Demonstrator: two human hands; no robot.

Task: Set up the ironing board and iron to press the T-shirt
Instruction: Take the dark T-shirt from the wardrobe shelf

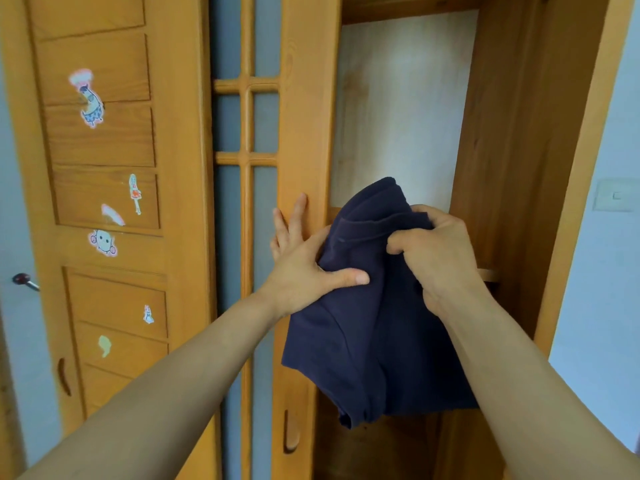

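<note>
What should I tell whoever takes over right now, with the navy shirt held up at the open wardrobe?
Left hand: thumb pressed on the navy T-shirt, fingers spread behind it near the wardrobe door. Whether it actually pinches the cloth cannot be told.
Right hand: closed grip on the bunched top of the shirt, near the collar.
Shirt: hanging in the air in front of the open wardrobe compartment, clear of the shelf.
Done: shirt is in hand.
Left: no ironing board or iron in view; find both, set up the board, lay the shirt out, press it.
</note>
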